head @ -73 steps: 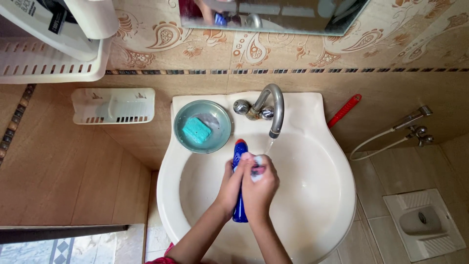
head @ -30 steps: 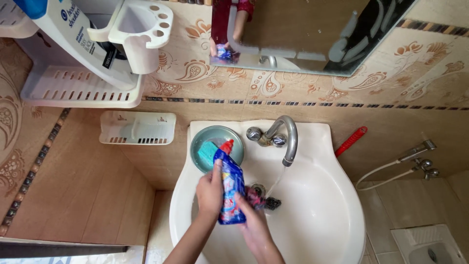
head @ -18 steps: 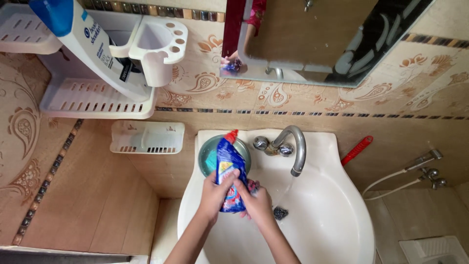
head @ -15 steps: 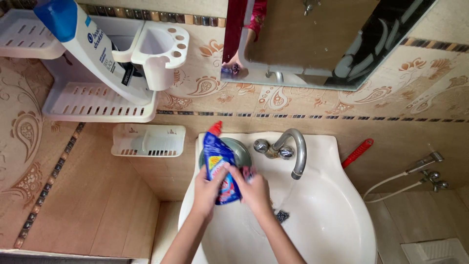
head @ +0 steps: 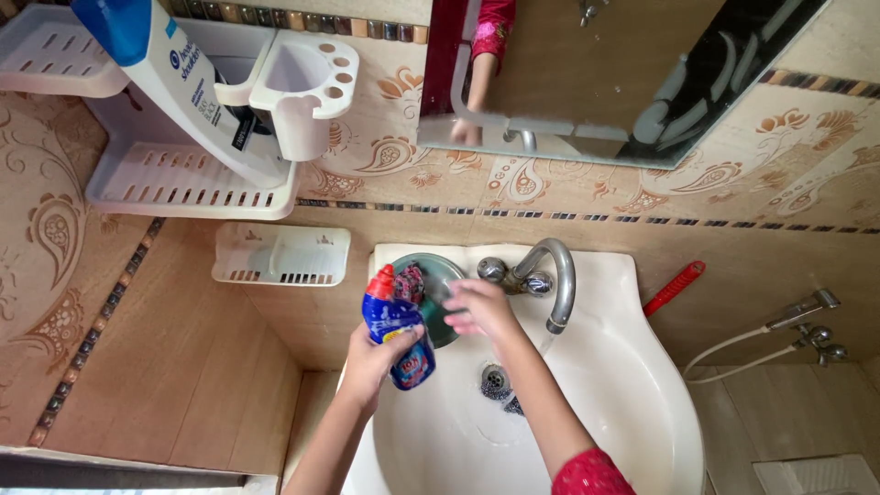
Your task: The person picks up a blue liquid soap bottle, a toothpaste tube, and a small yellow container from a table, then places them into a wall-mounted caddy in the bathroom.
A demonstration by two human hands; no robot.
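Left hand [head: 374, 356] has its fingers wrapped tight round the lower body of a blue cleaner bottle [head: 396, 330] with a red cap, held upright-ish at the left rim of the sink [head: 632, 403], cap tipped up toward the wall. Gripping it low like that looks like a way to keep the nozzle end clear of the basin.

Right hand [head: 481, 307] is spread loose, fingers released and holding nothing as far as I can see, hovering just over the edge of the round teal soap dish [head: 444, 323] that sits on the sink's back ledge. A small dark patterned scrubby thing [head: 409, 282] sits in that dish right beside the bottle cap, probably parked there so it stays off the wet basin.

Further out: the curved metal tap [head: 550, 280] right behind the right hand, and a dark wad at the drain [head: 495, 380]. On the wall, a white soap rack [head: 280, 254], a bigger shelf with a white-and-blue bottle [head: 174, 78], a mirror [head: 596, 73], and a red brush handle [head: 674, 287].
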